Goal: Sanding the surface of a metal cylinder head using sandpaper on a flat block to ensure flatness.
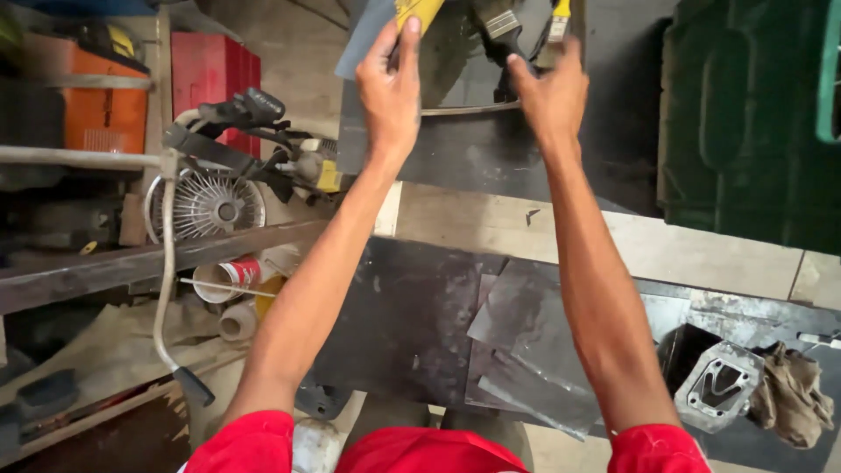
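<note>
Right now I have both arms stretched out past the far edge of the worktop (412,315), with the hands up at the top of the view. My left hand (392,88) is closed on a grey sheet (368,26) with a yellow-handled tool (419,10) pinched against it, thumb on the near face. My right hand (550,88) grips a brush (501,24) with a dark handle, and a second yellow-tipped handle (561,10) pokes up beside it; I cannot tell whether those fingers hold that one too. Judging from this, the picking-up looks done and nothing has yet been brought back to the worktop, where loose grey metal plates (526,350) lie near the near edge, untouched. The sheet's long axis runs away from me, tilted slightly right, its upper end cut off by the frame. The brush points away from me as well, its handle down toward my palm
</note>
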